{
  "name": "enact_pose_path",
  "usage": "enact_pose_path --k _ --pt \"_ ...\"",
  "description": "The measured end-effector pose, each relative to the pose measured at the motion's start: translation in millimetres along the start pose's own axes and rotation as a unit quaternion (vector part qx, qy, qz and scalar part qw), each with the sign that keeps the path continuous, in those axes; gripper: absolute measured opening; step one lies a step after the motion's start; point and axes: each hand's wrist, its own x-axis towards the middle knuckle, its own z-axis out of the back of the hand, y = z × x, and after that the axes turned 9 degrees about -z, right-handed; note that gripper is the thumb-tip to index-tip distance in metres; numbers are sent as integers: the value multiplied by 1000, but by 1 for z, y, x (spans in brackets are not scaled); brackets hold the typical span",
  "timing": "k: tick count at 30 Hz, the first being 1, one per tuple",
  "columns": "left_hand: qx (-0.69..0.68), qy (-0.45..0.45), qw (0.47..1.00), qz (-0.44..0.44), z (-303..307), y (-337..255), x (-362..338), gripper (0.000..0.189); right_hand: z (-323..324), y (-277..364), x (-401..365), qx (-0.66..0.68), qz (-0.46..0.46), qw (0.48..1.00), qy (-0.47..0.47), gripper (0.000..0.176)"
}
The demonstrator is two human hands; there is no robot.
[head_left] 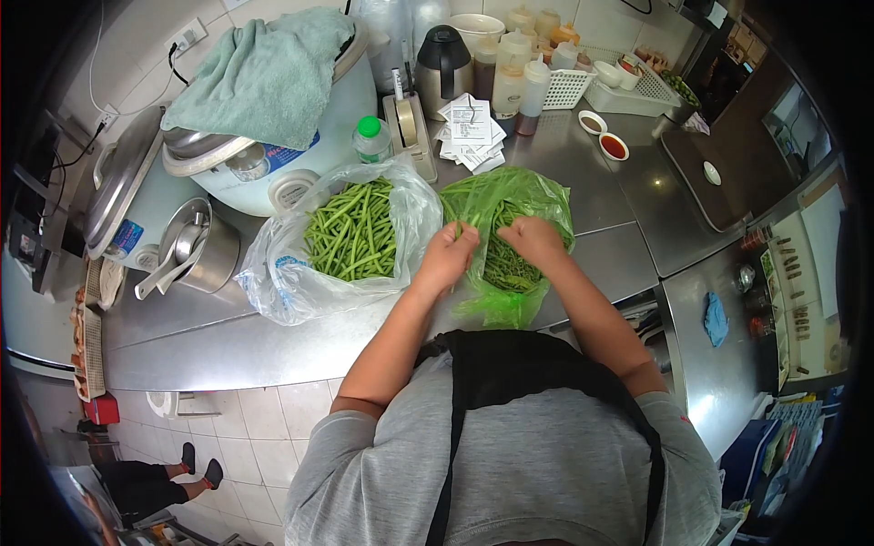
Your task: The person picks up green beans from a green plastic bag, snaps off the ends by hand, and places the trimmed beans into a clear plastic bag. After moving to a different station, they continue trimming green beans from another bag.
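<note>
Cut green beans (353, 232) fill an open clear plastic bag (273, 264) on the steel counter. To its right lies a green plastic bag (555, 196), open, with long uncut green beans (466, 191) and a heap of thin bean ends (510, 268) in it. My left hand (446, 257) is closed on green beans between the two bags, their tips showing at the fingers. Above the green bag, my right hand (533, 242) is closed in a pinch, a little apart from the left; what its fingertips hold is too small to make out.
Behind the bags stand large cookers (246, 173), one under a towel (259, 77), a green-capped bottle (370, 141), a tape dispenser (410, 136), paper slips (472, 132) and sauce bottles (533, 91). A metal pot (214, 250) with utensils sits left. Another person's legs (173, 478) show lower left.
</note>
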Motion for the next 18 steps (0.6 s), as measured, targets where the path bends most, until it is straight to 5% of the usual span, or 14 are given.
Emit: enact_pose_path --k 4,10,18 --pt "-21 1 1000 -11 -1 -4 0 19 -13 11 -12 -45 -10 996 80 24" --pt "-19 0 1000 1 1 -9 -2 22 -25 3 -19 -122 51 991 25 16" --pt "-9 36 999 18 -3 -2 1 20 3 -43 -29 141 -22 990 8 12"
